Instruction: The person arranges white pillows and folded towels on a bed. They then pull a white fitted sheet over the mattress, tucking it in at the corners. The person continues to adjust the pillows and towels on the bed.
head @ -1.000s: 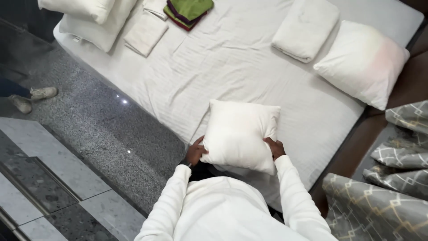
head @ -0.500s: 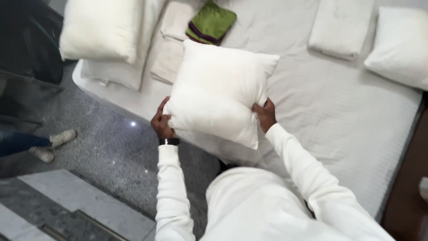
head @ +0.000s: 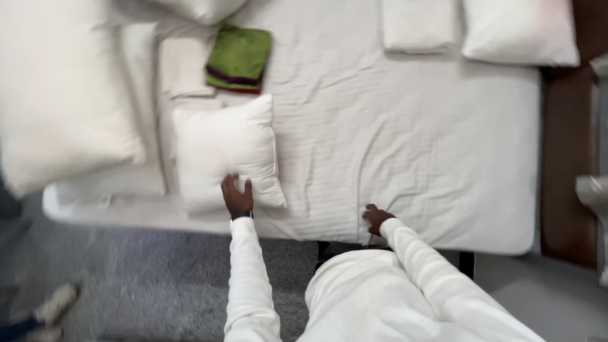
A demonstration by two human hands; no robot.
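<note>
A square white pillow [head: 221, 149] lies flat on the white bed sheet [head: 405, 139] near the bed's left front edge. My left hand [head: 237, 196] rests on the pillow's near edge, fingers spread on it. My right hand [head: 376, 218] is at the front edge of the bed, fingers curled onto the sheet; whether it grips the sheet I cannot tell. Both arms wear white sleeves.
A large white pillow [head: 60, 101] lies at the far left. Folded white cloth [head: 185, 66] and a green folded cloth [head: 239, 58] sit behind the square pillow. More white pillows [head: 519, 31] and a folded towel [head: 418, 24] lie at the back right. Someone's shoe [head: 56, 303] shows on the grey floor.
The pillow, held up in both hands before, now lies on the bed at the left. My right hand has let go and moved to the bed's front edge.
</note>
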